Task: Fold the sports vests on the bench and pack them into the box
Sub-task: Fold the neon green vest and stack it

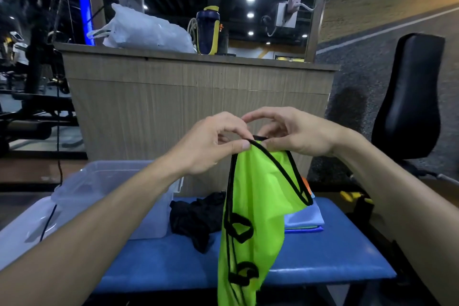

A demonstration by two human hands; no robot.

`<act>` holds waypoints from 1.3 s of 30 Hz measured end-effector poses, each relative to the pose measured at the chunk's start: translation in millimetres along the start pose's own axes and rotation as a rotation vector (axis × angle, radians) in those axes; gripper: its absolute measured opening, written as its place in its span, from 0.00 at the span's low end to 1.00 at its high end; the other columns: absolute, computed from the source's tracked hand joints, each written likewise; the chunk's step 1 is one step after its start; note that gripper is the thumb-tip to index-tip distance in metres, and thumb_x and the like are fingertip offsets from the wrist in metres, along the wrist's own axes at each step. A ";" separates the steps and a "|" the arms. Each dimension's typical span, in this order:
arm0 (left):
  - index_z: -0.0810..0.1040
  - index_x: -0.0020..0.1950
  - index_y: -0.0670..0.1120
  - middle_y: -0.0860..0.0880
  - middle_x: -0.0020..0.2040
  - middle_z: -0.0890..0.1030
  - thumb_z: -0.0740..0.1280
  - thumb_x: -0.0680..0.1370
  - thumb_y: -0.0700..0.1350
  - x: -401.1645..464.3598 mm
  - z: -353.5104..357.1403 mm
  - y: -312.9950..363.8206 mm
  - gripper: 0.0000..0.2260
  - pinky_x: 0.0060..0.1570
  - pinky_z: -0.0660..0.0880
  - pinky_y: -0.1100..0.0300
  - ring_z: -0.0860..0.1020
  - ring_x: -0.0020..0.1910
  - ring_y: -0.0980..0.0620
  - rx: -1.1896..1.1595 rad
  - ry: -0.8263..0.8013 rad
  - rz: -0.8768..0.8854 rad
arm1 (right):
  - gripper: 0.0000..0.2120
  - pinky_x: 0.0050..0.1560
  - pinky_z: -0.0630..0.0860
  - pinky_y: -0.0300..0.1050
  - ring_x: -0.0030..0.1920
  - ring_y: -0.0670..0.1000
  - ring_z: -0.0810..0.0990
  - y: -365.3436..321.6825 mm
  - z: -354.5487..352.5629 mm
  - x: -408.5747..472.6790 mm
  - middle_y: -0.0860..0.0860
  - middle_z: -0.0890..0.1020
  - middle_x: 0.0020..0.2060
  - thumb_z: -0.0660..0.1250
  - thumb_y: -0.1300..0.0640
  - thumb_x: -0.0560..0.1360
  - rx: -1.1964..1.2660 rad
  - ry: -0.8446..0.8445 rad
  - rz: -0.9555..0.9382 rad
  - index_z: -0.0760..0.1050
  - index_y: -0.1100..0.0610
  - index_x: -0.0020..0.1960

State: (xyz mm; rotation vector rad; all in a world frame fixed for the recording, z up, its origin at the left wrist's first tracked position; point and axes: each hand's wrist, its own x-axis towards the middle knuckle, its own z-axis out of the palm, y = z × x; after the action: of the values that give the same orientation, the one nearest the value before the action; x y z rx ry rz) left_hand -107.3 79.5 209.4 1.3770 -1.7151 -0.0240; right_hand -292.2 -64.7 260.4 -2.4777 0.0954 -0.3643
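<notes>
While both hands hold the green vest (250, 218) up in the air above the bench (310, 263), nothing is folded yet, and most of the risk lies in that high, narrow grip.

At the bench's left end sits the clear plastic box (111, 189), its near side hidden by the left forearm. It looks light, so I judge that a sweep of that arm on the way down could knock it toward the left edge.

Next, the left hand (211, 144) pinches the vest's black-trimmed shoulder strap between thumb and forefinger. The right hand (295, 131) closes on the same top edge just beside it, fingers curled over the trim. With the two pinches so close together, the slippery cloth hangs bunched and twisted. If it is laid down like this, the fold will likely come out crooked. If either pinch lets go early, the vest probably slides off the bench's near edge, which its tail already hangs past.

A crumpled black garment (196, 218) lies mid-bench, right behind the hanging cloth. Lowering the vest there could trap it in the fold.

Toward the right rear corner a folded stack of blue cloth (305, 221) rests. The swinging vest might drag it askew.
</notes>
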 end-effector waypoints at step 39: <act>0.85 0.50 0.53 0.53 0.48 0.81 0.71 0.75 0.53 -29.5 -17.3 -49.8 0.07 0.54 0.78 0.49 0.81 0.49 0.50 0.183 -0.028 -0.047 | 0.11 0.40 0.81 0.45 0.38 0.49 0.78 63.9 -3.6 -27.5 0.54 0.78 0.40 0.63 0.75 0.78 0.277 0.012 0.152 0.75 0.60 0.52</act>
State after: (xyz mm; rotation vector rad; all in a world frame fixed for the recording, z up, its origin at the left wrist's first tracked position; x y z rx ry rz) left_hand -59.1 92.4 175.4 1.5576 -1.7424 0.0895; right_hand -318.4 -113.8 218.5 -2.1796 0.2212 -0.3053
